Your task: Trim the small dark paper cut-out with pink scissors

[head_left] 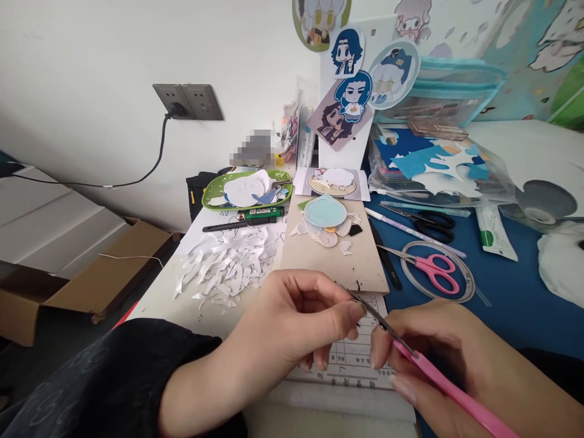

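My right hand [449,350] grips a pair of scissors [401,345] with pink handles, seen edge-on. Their metal blades point up and left toward my left hand [310,325]. The thumb and index finger of that hand are pinched together right at the blades. Whatever lies between them is too small or hidden to make out. Below both hands is a printed form [353,365] with handwriting, partly covered. Beyond them a beige board [328,267] carries paper cutouts, with a pale blue oval [325,211] on top.
White paper scraps [228,261] are heaped at left, behind them a green tray [210,198] of cutouts. At right lie another pink pair of scissors [435,272], a tape ring [465,286], black scissors [433,226] and a white tube [497,234]. A cardboard box [109,267] stands lower left.
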The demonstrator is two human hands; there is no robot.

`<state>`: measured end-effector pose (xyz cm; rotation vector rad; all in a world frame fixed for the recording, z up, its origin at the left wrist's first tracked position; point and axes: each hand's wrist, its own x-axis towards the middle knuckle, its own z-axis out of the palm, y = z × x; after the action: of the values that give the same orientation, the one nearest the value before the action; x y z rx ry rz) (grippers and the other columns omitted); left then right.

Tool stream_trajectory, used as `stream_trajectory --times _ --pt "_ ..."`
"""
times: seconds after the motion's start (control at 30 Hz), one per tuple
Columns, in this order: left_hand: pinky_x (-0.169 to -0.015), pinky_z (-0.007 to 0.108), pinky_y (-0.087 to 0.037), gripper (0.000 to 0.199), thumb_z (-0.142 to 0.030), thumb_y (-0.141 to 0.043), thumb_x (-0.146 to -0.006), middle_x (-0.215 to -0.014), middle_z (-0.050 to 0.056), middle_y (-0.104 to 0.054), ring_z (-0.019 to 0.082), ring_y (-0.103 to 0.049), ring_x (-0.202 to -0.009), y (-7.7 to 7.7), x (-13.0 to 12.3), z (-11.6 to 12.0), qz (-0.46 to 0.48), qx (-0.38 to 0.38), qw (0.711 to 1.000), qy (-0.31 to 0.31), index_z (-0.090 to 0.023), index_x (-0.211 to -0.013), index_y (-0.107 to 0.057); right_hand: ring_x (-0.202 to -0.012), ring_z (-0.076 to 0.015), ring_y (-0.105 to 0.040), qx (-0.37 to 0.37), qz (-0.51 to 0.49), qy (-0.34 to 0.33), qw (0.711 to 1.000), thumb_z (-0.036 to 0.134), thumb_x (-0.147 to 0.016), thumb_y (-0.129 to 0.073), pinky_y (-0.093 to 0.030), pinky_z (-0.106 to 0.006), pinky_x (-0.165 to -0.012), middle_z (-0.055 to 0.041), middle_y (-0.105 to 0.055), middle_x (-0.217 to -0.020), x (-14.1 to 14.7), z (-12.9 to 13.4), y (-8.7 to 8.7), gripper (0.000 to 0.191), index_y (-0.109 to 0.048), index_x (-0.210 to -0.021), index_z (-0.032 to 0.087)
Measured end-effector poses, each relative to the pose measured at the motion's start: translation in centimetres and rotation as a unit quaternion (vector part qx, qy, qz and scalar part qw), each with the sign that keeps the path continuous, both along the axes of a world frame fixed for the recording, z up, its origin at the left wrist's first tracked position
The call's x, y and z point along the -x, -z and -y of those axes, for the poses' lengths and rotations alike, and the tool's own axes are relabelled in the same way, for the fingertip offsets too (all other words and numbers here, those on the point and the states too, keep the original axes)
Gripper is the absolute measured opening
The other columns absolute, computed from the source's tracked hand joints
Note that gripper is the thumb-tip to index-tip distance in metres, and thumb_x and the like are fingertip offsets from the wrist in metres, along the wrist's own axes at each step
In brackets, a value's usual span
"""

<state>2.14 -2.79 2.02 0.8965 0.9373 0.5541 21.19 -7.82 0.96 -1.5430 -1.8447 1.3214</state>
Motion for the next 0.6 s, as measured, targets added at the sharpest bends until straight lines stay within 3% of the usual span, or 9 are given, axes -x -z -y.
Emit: stream_trajectory --times 0.27,0.4,0.6 --pt "-0.030 0.007 -0.034 0.014 -0.019 -0.070 -0.072 -0.049 -0.006 -0.060 0.000 -0.041 -0.031 0.07 -0.21 -0.03 0.009 0.016 1.000 -0.008 -0.014 -0.061 -0.063 -0.042 -0.0092 -0.041 -0.009 0.031 -0.020 0.999 0.009 -0.064 -0.057 -0.037 -0.019 -0.040 0.0080 -0.041 -0.047 0.14 -0.22 0.08 0.014 -0.061 -0.068 0.022" --pt "-0.030 0.008 -0.035 0.014 -0.018 -0.070 -0.071 -0.049 -0.006 -0.059 0.001 -0.042 -0.031 0.07 -0.16 -0.08 0.010 0.020 1.000 -0.001 -0.014 -0.060 -0.063 -0.045 -0.0120 -0.048 -0.047 0.047 -0.031 0.997 0.009 -0.065 -0.057 -0.036 -0.019 -0.036 0.0037 -0.052 -0.051 0.08 -0.33 0.49 0.013 -0.062 -0.066 0.021" --pt "-0.031 0.010 -0.033 0.015 -0.022 -0.070 -0.073 -0.053 -0.005 -0.061 0.001 -0.043 -0.033 -0.07 -0.07 -0.19 -0.024 -0.007 1.000 0.006 -0.015 -0.061 -0.064 -0.044 -0.0112 -0.048 -0.036 -0.006 -0.010 0.999 0.016 -0.072 -0.059 -0.043 -0.020 -0.042 0.0055 -0.052 -0.051 -0.27 -0.83 -0.11 0.008 -0.062 -0.075 0.022"
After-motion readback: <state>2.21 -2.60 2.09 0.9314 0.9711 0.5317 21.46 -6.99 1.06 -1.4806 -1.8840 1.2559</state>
